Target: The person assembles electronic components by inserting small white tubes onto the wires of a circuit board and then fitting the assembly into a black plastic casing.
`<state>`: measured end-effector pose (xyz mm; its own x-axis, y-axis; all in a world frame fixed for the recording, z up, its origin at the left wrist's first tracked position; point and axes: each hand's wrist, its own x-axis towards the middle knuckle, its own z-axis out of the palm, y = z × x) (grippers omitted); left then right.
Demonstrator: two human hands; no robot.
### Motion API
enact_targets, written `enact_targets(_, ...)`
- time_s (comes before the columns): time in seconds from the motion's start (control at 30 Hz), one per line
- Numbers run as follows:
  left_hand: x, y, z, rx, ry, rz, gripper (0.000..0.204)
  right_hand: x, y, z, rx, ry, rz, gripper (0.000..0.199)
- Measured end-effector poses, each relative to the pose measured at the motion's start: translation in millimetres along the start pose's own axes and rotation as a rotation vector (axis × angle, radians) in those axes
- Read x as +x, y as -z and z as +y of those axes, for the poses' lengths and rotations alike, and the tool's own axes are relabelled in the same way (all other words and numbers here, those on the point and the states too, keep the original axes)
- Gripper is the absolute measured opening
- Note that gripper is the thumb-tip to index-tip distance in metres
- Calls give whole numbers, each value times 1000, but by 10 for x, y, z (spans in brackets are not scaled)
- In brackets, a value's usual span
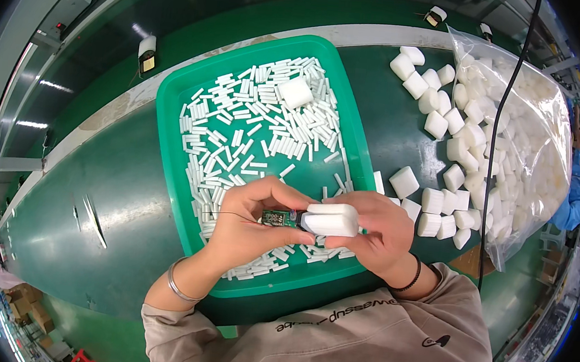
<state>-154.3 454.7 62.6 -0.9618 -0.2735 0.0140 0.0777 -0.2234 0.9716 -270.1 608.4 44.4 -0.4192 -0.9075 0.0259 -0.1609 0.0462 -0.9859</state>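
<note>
My left hand (248,225) pinches a small green circuit board (274,218) between thumb and fingers, and a thin dark wire trails from it to the left. The board's right end meets a dark part at the mouth of a rounded white plastic housing (335,221). Around that housing my right hand (382,232) is closed, thumb below and fingers above. How far the board sits inside it I cannot tell. Both hands are above the near right part of a green tray (353,104) strewn with small white strips (241,111).
One white housing (295,93) lies on the strips in the tray. Several loose white housings (438,125) are spread to the right, beside a clear plastic bag (531,140) full of them. A black cable (499,116) hangs at the right. Beyond the table edge is a white-and-black unit (147,55).
</note>
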Motion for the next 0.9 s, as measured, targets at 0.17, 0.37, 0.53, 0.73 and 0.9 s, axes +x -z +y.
enact_targets(0.17, -9, -18, 18, 163, -26, 69, 29, 80, -31, 63, -105, -7, -41, 42)
enact_targets(0.37, 53, 28, 149, 284, -43, 81, 28, 67, -70, 11, -176, 93, -139, 44)
enact_targets(0.53, 284, 893, 345, 322, -110, 657, 29, 130, -20, -149, -267, 183, -200, 46)
enact_targets(0.73, 250, 3009, 393, 240, -48, 1283, 37, 138, -34, -145, -401, 287, -274, 48)
enact_targets(0.9, -11, 4007, 395, 177, -152, 1509, 48, 187, -38, -137, -542, 308, -299, 50)
